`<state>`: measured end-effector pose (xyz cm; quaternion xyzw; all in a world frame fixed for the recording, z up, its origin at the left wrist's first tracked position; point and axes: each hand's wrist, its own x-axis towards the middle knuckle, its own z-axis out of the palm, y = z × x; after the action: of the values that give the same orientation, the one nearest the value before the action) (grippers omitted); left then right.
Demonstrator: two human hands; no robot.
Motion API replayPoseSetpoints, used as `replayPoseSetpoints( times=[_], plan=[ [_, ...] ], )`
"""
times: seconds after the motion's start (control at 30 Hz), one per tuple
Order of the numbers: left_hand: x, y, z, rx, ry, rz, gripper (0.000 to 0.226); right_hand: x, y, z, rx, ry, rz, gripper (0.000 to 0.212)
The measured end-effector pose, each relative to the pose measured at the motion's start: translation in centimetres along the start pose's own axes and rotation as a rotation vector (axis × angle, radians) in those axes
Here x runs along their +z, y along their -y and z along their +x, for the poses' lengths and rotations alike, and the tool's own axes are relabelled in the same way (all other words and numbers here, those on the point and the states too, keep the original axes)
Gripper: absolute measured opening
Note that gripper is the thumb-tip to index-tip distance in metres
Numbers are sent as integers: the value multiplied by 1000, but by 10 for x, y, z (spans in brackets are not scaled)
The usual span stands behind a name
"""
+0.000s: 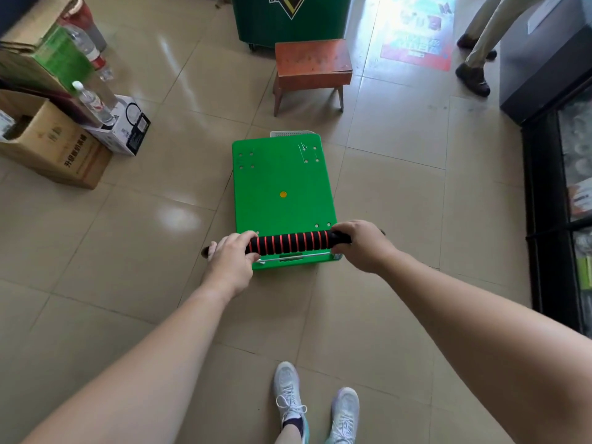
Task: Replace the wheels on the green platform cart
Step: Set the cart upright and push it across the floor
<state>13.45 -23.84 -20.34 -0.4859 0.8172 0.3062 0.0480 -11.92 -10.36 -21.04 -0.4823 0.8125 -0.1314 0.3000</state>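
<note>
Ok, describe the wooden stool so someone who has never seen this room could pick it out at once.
Start at the green platform cart in mid-floor. Just beyond its far edge, in front of the dark green cabinet, stands the stool: low, reddish-brown, on splayed legs, the only wooden seat in view.

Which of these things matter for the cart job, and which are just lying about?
Job: green cart; its foam handle; left hand and right hand, both gripping it.
Lying about: wooden stool; cardboard boxes; water bottles; green cabinet.
</note>
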Motion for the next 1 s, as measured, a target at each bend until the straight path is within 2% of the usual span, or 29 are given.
replayPoseSetpoints(
  times=[0.2,0.47,0.73,1.0],
  plan=[
    [1,1,-1,2,-13,-13,37,-1,1,0,15,15,-15,29],
    [15,4,-41,-23,38,-7,28,3,1,-44,25,91,-48,30],
    [35,5,-108,-58,102,58,39,23,-4,-110,37,162,-48,30],
    [54,6,-161,-74,99,82,41,45,-13,-160,47,155,-25,26]
  ],
)
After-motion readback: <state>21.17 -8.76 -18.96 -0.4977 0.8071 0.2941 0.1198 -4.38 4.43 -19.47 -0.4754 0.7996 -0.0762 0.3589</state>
